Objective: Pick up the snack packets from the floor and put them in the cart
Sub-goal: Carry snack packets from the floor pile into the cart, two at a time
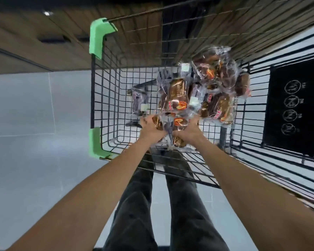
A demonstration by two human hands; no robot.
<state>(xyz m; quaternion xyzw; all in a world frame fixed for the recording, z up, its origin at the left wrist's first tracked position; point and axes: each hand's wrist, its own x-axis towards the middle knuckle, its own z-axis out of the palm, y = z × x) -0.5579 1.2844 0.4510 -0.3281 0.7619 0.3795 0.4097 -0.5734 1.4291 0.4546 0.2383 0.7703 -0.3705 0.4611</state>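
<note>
A person stands over a wire shopping cart (96, 87) on a pale grey tiled floor (25, 105), both arms stretched down into the basket, with the clearing-up seemingly near its close. At the left, green corner guards (98, 37) cap the cart's rim. Just inside that side a lone dark packet (139, 102) lies flat on the basket's bottom, apart from the rest. Next comes the left hand (150, 128), fingers curled round the edge of a brown, clear-wrapped packet. Hard against it is the right hand (187, 131), closed on the neighbouring wrapper. Together they hold a small clutch of packets (179, 124) low inside the basket, at the near edge of the load and not yet let go. Motion blur hides exactly how many packets each hand has. Beyond and to the right of the hands, a heap of snack packets (216, 87) fills the middle and far right of the basket, meeting the clutch on its near side. Further right, a black panel (294, 109) printed with round warning signs hangs on the cart's folding seat. Judged from this, most of the job is done: the bulk of the packets is in the cart, and what remains is to release the handful now in the grip. Whether any packets are left on the floor beyond the camera's reach cannot be told. Below the arms, the person's dark trousers (134, 205) stand on the tiles beside the cart.
</note>
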